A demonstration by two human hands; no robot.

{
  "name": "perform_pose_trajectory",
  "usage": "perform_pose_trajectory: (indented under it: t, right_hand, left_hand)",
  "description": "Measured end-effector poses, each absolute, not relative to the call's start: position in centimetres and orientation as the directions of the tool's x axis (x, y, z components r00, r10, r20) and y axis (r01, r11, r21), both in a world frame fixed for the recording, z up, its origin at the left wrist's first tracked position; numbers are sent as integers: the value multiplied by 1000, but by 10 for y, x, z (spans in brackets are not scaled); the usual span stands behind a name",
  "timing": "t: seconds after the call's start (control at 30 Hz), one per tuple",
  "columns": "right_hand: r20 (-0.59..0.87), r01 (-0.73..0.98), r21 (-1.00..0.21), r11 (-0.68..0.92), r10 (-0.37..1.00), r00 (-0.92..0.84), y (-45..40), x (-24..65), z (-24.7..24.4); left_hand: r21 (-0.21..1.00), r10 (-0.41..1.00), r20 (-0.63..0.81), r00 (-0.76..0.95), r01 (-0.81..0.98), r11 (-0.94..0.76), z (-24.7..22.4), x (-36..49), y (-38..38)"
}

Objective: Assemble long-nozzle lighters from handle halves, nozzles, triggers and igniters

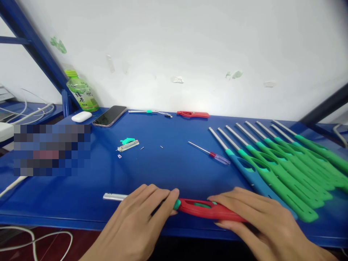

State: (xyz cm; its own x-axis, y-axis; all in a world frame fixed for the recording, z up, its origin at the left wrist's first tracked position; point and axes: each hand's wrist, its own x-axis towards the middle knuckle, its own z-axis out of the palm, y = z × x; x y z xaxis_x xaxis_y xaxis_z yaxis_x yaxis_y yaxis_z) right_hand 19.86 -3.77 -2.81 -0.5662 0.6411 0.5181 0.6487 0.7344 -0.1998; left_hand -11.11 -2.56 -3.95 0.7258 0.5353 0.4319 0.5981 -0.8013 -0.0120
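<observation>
Near the table's front edge a red long-nosed gas lighter [190,209] lies crosswise, its metal tube pointing left. My left hand [144,217] is closed round the tube, with thumb and fingertips at the turquoise collar. Wrapped over the rear of the red handle is my right hand [252,212], which hides the handle's end. A turquoise trigger shows through the handle's opening. Behind the lighter, a screwdriver [219,158] with a clear purple handle rests on the table. Further left are a turquoise trigger piece [127,140], a clear fuel tank [128,145] and tiny metal bits.
Several green lighters [288,188] and a blue one [261,177] lie side by side at right. Along the wall are a red handle shell [193,114], a metal tube with wires [143,111], a phone [110,116], a white case [81,116] and a green bottle [83,92]. A pixelated patch covers the left.
</observation>
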Motion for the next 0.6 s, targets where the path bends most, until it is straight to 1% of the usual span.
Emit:
perform_pose_trajectory:
  t: [0.1,0.2,0.3,0.33,0.4,0.5,0.6]
  right_hand:
    - [533,674,-198,711,655,-535,-41,200,-31]
    - [550,729,-206,653,693,-465,-42,201,-28]
    - [489,720,-246,649,724,-486,-39,200,-22]
    - [482,711,-251,657,722,-497,-37,199,-20]
    - [514,715,-235,659,708,-484,-36,197,-18]
    - [563,695,-212,687,667,-488,-38,196,-22]
    - [544,648,-194,737,630,-554,-41,198,-28]
  left_hand:
    - [13,536,474,699,603,-797,-40,-112,-27]
    - [28,539,457,708,594,-804,-40,-109,-31]
    - [59,591,436,678,634,-771,-44,-106,-40]
    - [74,617,436,655,657,-750,-46,-105,-43]
    - [99,647,447,619,684,-723,-50,-103,-48]
    - [103,647,465,604,690,-717,-52,-103,-50]
    - [88,632,461,622,677,-731,-48,-106,-46]
